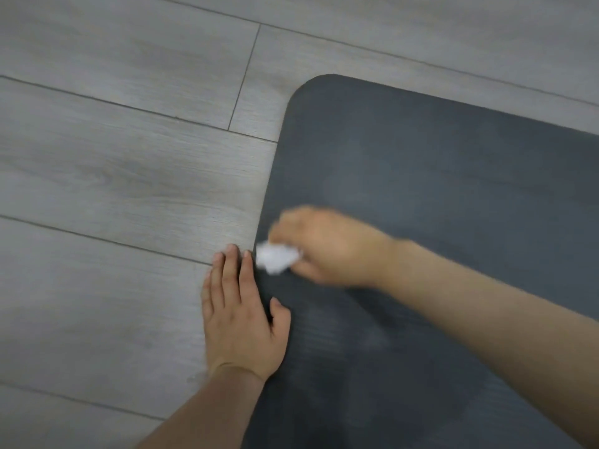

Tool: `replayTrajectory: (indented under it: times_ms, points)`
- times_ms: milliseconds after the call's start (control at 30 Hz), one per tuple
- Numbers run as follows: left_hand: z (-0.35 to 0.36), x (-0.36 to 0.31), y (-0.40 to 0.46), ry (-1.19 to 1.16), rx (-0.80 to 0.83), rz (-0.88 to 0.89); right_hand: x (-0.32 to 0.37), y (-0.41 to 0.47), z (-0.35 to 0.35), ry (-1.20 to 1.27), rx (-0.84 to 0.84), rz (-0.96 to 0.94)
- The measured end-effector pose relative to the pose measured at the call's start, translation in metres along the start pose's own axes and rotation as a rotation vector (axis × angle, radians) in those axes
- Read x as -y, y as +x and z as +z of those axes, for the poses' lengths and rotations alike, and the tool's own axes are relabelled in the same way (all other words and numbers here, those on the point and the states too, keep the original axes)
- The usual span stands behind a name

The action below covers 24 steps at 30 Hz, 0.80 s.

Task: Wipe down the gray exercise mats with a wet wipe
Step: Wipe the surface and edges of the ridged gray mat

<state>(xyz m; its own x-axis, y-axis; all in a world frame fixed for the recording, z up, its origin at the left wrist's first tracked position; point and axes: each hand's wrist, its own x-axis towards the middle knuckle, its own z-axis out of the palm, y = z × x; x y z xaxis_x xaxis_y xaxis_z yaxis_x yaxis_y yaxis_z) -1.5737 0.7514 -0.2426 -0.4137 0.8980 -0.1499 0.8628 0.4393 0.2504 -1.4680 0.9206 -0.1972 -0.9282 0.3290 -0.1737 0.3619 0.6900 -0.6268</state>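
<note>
A dark gray exercise mat (421,176) with a rounded far-left corner lies on the floor and fills the right half of the view. My right hand (327,247), blurred by motion, grips a crumpled white wet wipe (276,257) against the mat close to its left edge. My left hand (241,315) lies flat with straight fingers across that left edge, palm down, fingers on the floor and thumb on the mat. The wipe sits just beyond my left fingertips. Faint damp streaks show on the mat's near part.
Light gray wood-look floor planks (113,173) spread to the left of the mat and beyond its far edge. Nothing else stands in view.
</note>
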Motion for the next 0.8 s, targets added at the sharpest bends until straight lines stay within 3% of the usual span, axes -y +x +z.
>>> replayTrajectory:
  times_ms: [100, 200, 300, 367, 433, 467, 500, 567, 633, 700, 733, 800]
  points:
    - [0.001, 0.002, -0.001, -0.017, -0.014, 0.027, 0.016, -0.027, 0.026, -0.001, 0.161, -0.107]
    - [0.001, 0.002, 0.0, 0.006, -0.01, 0.019, -0.008, 0.006, 0.003, -0.089, 0.086, -0.174]
    - [0.001, 0.001, 0.0, 0.011, 0.012, 0.016, -0.082, 0.059, -0.062, -0.31, -0.253, 0.128]
    - [0.001, 0.001, 0.0, 0.018, 0.016, 0.015, -0.125, 0.078, -0.097, -0.357, -0.387, 0.402]
    - [0.001, 0.0, -0.001, 0.025, 0.016, 0.018, -0.13, 0.092, -0.098, -0.294, -0.52, 0.624]
    - [0.001, 0.0, -0.001, 0.025, 0.013, 0.018, -0.116, 0.096, -0.089, -0.293, -0.531, 0.647]
    - [0.0, 0.0, -0.001, 0.023, 0.011, 0.016, -0.099, 0.094, -0.074, -0.29, -0.504, 0.605]
    - [0.0, 0.0, -0.001, 0.017, 0.004, 0.019, -0.056, 0.069, -0.035, -0.206, -0.327, 0.333]
    - [0.001, 0.0, 0.0, 0.01, -0.009, 0.032, 0.0, 0.017, 0.004, -0.081, 0.001, 0.033]
    - [0.001, 0.001, 0.0, 0.002, -0.008, 0.039, 0.018, -0.009, 0.014, -0.051, 0.266, -0.119]
    - [0.001, 0.001, 0.0, 0.01, -0.003, 0.035, 0.008, -0.003, 0.002, -0.084, 0.25, -0.127]
    - [0.0, 0.001, -0.001, 0.036, 0.011, 0.016, -0.039, 0.03, -0.039, -0.234, 0.017, 0.037]
